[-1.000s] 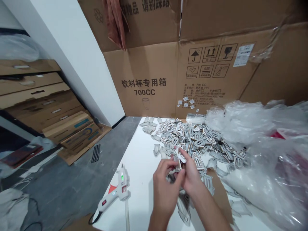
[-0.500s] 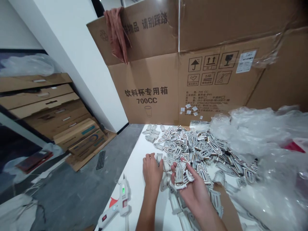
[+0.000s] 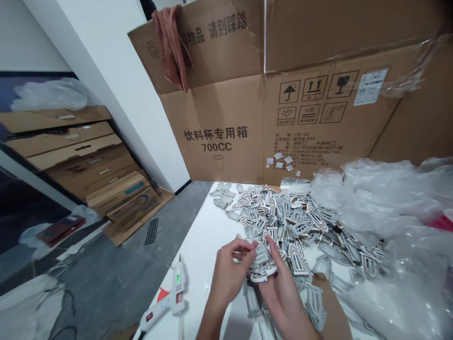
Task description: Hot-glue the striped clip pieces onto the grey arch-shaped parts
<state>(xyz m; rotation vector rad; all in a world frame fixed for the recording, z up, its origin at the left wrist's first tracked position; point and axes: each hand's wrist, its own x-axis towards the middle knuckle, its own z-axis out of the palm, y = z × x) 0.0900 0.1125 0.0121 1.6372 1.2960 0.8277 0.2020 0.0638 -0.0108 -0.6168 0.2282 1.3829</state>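
Lower centre: the right hand [image 3: 281, 290] cups a small stack of cut-out pieces [image 3: 262, 265], tips pointing up-frame; the left hand [image 3: 229, 276] pinches its left edge.

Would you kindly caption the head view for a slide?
Left hand and right hand hold arched cutout pieces above a white table, beside a heap of them and a glue gun.

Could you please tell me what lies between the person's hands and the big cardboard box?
In the head view, a heap of grey-and-white cut-out pieces fills the table between left hand, right hand and box.
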